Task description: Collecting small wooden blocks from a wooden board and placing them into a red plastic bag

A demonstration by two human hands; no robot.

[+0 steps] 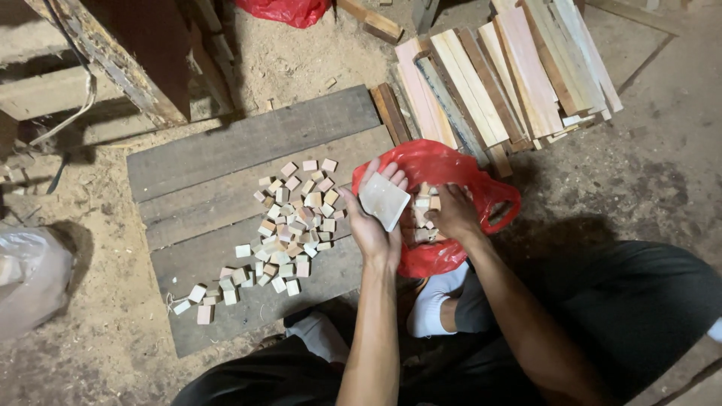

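My left hand (374, 218) is palm up and holds a pale, flat square pad (383, 200), likely sandpaper. Just right of it, my right hand (453, 213) reaches into an open red plastic bag (451, 169) filled with small wooden blocks (423, 218); its fingers are down among the blocks, and whether they grip one is hidden. To the left, a loose heap of several small wooden cubes (289, 222) lies spread on grey planks (226, 158).
A stack of long pale wood strips (500, 75) lies beyond the bag. Sawdust covers the floor (301, 53). A clear plastic bag (30, 278) sits at the left edge, another red bag (286, 10) at the top. My legs and white socks (436, 304) are below.
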